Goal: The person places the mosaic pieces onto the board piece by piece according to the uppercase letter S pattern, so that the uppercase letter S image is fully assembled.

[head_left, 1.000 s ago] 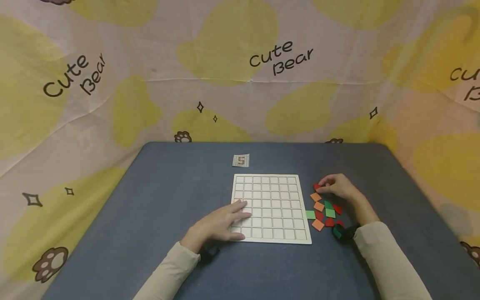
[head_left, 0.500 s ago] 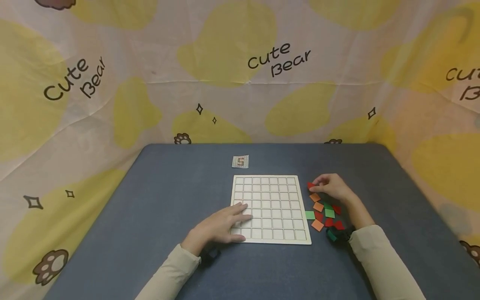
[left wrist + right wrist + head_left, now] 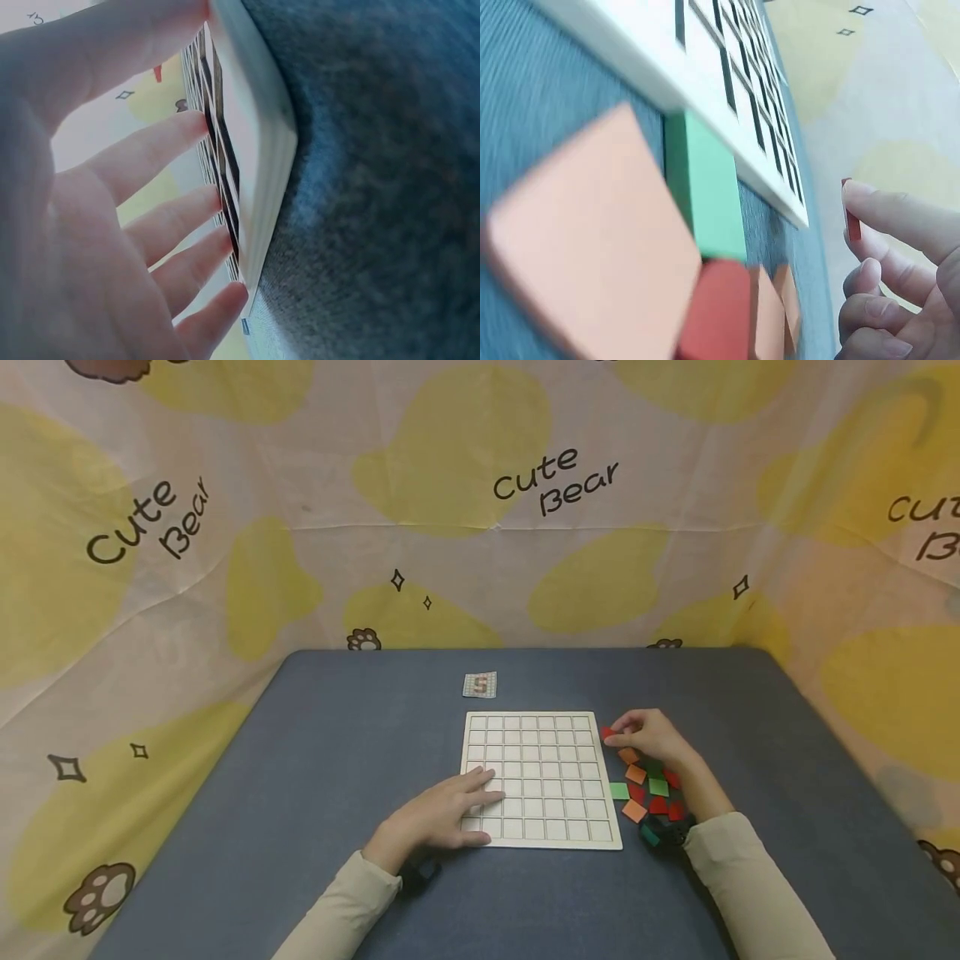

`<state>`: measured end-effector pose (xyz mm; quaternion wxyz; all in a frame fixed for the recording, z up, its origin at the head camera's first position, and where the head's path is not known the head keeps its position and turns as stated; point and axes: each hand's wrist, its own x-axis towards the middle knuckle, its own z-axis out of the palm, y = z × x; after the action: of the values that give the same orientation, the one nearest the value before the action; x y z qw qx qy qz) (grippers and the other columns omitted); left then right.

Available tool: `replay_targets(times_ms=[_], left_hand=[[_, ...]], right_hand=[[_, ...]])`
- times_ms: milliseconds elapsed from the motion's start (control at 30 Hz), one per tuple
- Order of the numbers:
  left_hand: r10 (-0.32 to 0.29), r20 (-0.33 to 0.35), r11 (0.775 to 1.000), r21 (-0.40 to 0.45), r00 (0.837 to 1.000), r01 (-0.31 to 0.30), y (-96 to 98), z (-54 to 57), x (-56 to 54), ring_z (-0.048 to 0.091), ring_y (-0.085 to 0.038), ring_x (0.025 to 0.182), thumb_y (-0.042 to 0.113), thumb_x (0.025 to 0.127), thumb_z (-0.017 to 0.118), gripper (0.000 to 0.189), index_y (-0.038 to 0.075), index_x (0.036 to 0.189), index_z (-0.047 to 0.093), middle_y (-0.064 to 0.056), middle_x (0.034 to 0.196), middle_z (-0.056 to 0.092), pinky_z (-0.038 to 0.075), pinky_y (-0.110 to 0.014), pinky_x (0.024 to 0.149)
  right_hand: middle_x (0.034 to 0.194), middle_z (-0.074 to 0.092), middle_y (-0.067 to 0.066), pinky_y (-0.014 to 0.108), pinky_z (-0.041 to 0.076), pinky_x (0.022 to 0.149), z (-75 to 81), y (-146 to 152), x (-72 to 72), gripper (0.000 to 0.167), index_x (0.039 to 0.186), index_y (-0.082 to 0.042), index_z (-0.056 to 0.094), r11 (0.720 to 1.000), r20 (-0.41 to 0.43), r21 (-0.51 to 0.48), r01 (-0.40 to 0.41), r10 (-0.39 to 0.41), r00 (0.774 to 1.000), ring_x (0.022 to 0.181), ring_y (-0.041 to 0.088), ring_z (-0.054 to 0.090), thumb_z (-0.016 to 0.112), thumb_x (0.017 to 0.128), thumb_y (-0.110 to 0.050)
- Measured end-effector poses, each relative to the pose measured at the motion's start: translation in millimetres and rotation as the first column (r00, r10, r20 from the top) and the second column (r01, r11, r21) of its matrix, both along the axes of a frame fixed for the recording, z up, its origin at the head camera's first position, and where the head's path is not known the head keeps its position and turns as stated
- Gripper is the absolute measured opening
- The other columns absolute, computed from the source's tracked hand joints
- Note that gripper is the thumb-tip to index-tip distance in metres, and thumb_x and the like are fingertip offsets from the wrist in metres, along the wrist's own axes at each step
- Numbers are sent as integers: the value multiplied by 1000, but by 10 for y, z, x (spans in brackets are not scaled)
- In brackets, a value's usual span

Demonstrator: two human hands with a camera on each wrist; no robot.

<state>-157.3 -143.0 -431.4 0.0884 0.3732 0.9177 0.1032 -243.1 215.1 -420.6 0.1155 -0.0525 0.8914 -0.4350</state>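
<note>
A white grid board (image 3: 540, 777) with square cells lies on the blue-grey table. My left hand (image 3: 438, 810) rests on its left edge, fingers spread and fairly straight; the left wrist view shows the fingertips (image 3: 191, 124) touching the board's rim. Just off the board's upper right edge, my right hand (image 3: 652, 735) pinches a red square tile (image 3: 607, 734) between thumb and fingers. In the right wrist view that red tile (image 3: 852, 214) appears edge-on, raised above the table.
Several loose tiles lie right of the board: orange tiles (image 3: 634, 812), green tiles (image 3: 658, 787) and red tiles (image 3: 657, 805). One light green tile (image 3: 619, 791) sits against the board's right edge. A small pattern card (image 3: 480, 685) lies behind the board. A printed cloth (image 3: 450, 460) hangs around the table.
My right hand has moved left with the red tile, from the top of the tile pile to beside the board's edge. My left hand has stayed in place.
</note>
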Motion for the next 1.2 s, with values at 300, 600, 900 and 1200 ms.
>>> replay_targets(times_ms=[300, 600, 900, 1200], left_hand=[[-3, 5, 1000, 16, 1000, 3, -13, -3, -7, 38, -30, 144, 42, 85, 68, 61, 18, 139, 53, -12, 153, 42, 38, -45, 114], [-3, 13, 1000, 19, 1000, 3, -17, -7, -9, 37, -31, 145, 43, 85, 68, 61, 18, 139, 53, -12, 153, 42, 38, -46, 114], [1, 24, 1000, 31, 1000, -2, -26, -4, -9, 36, -31, 145, 43, 85, 68, 61, 18, 139, 53, -12, 153, 41, 38, -47, 114], [13, 22, 1000, 19, 1000, -13, -27, -29, -33, 36, -29, 146, 43, 84, 68, 61, 20, 139, 53, -10, 154, 41, 37, -45, 115]], right_hand=[[63, 47, -5, 24, 38, 51, -51, -159, -5, 37, 102, 5, 64, 998, 34, -28, 47, -46, 998, 55, 10, 42, 76, 82, -23], [67, 48, -4, 25, 35, 59, -87, -340, -19, 32, 98, 2, 65, 997, 31, -31, 70, -69, 997, 70, 15, 42, 76, 81, -23], [71, 52, -2, 27, 37, 64, -107, -546, -39, 30, 98, 0, 65, 995, 69, -39, 97, -94, 993, 74, 17, 45, 75, 82, -23], [62, 49, -5, 24, 36, 51, -102, -735, -88, 26, 94, 1, 65, 991, 51, -115, 73, -67, 996, 57, 11, 40, 77, 80, -17]])
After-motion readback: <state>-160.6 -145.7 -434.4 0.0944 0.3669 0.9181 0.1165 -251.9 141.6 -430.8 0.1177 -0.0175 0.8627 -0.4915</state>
